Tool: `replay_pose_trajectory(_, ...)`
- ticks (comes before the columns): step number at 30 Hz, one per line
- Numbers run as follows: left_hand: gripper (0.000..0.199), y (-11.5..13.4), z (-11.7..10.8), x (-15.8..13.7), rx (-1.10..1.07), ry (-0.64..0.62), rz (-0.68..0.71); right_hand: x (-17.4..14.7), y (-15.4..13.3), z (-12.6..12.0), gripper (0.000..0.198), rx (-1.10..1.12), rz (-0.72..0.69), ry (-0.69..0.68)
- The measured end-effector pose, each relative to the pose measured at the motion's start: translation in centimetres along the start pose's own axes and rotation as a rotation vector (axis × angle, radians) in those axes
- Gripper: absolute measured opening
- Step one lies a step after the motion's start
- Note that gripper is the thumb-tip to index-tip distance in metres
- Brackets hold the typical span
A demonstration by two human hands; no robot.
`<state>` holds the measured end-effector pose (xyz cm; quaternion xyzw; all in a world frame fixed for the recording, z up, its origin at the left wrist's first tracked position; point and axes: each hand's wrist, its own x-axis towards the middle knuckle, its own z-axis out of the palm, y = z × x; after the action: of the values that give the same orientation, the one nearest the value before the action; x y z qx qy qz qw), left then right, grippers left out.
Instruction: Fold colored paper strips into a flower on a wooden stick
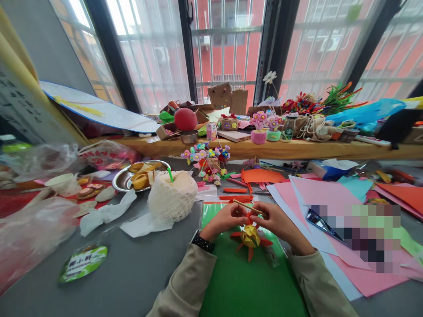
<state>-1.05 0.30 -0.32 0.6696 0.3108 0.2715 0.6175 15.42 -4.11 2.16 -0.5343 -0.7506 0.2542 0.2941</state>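
My left hand (226,219) and my right hand (276,221) meet above a green sheet (244,284), fingers pinched together. A thin wooden stick (243,204) slants across the fingertips, its right end in my right hand. Between the fingertips is a small red-orange paper piece (248,216), mostly covered by the fingers; my left fingers pinch it. Just below my hands, a paper flower (250,237) with a yellow folded centre and red-orange petals rests on the green sheet. A small clear-wrapped item (272,256) lies beside it, too blurred to name.
Left of the sheet stand a netted coconut (172,196) with a green straw and a metal bowl (116,179) of peels. Pink paper sheets (330,198) and a phone (325,225) lie right. Orange paper (264,176) and handmade flowers (208,159) are ahead, below a cluttered sill (158,149).
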Motion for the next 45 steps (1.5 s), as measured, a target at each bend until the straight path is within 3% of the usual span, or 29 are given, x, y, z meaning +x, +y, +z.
replay_pose_trajectory(7, 0.032, 0.7, 0.4, -0.3, -0.051, 0.032, 0.0, 0.0, -0.6, 0.0, 0.01, -0.131, -0.03, 0.042)
replay_pose_trajectory(15, 0.033, -0.1, 0.1, 0.1, -0.002, 0.072, -0.002, 0.0, -0.5, 0.6, 0.005, -0.211, -0.044, 0.093)
replay_pose_trajectory(24, 0.037, 0.6, -0.4, 0.0, -0.168, -0.024, -0.052, -0.1, -1.0, 0.7, 0.006, -0.244, -0.059, 0.138)
replay_pose_trajectory(33, 0.035, 0.3, -0.1, 0.0, -0.082, 0.048, -0.008, -0.3, -1.0, 0.7, 0.007, -0.323, -0.08, 0.111)
replay_pose_trajectory(45, 0.036, 0.9, 0.2, -0.3, -0.042, -0.019, 0.056, -0.5, -0.7, -0.2, 0.013, -0.227, -0.109, 0.057)
